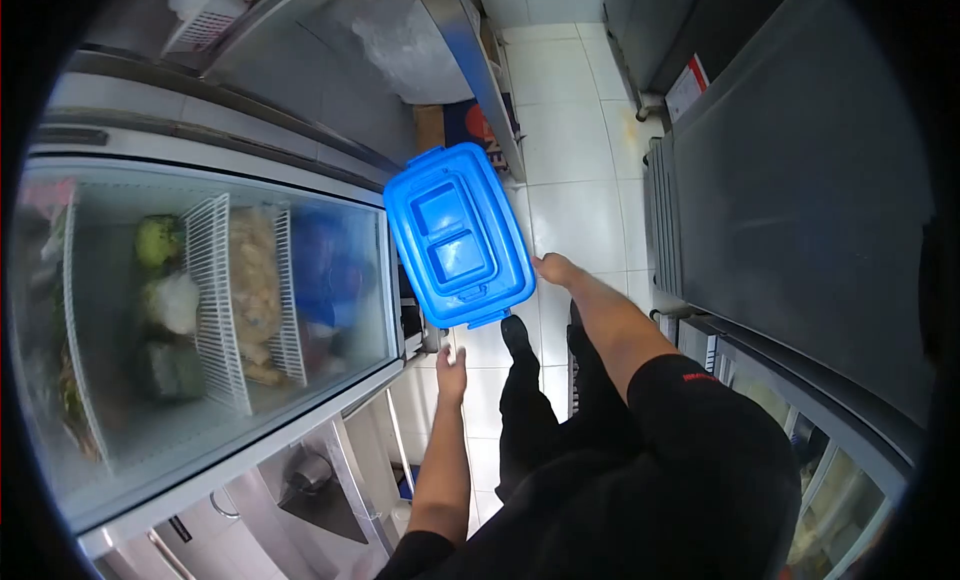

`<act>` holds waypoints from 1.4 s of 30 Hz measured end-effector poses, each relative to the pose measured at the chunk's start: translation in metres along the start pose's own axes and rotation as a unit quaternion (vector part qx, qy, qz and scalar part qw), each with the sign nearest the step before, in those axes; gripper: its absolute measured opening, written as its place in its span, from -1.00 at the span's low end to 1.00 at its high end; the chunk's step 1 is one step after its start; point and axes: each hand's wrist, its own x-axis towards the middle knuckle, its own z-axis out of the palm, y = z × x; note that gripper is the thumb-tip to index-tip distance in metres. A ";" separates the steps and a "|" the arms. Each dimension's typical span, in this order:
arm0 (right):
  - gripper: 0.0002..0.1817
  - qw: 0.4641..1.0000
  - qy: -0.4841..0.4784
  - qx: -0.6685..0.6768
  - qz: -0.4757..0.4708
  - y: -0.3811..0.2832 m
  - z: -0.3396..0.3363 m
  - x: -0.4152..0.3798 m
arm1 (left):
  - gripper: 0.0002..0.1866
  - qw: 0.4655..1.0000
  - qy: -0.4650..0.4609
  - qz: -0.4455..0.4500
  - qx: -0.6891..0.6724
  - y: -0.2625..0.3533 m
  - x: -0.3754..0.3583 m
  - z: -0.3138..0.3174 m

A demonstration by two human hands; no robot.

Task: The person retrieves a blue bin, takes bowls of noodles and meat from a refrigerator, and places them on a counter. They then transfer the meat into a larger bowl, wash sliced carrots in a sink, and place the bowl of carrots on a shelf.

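A large blue plastic lid or lidded box [508, 235] is in the middle of the view, above the tiled floor, with clips at its short ends. My right hand [553, 269] is closed at its right edge, the fingers partly hidden by the rim. Below its lower left corner, my left hand [451, 373] is apart from it, thumb and fingers spread, holding nothing. What lies under the blue lid is hidden.
At left is a glass-door fridge [330, 270] with wire shelves of bagged food. Clear plastic bags [415, 50] lie on a metal shelf above. A dark grey appliance [800, 180] borders the white floor [565, 140] at right.
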 end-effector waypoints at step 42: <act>-0.38 0.748 0.164 0.613 0.192 0.047 0.183 -0.199 | 0.05 0.956 -0.112 -0.258 -0.086 0.030 0.112 0.047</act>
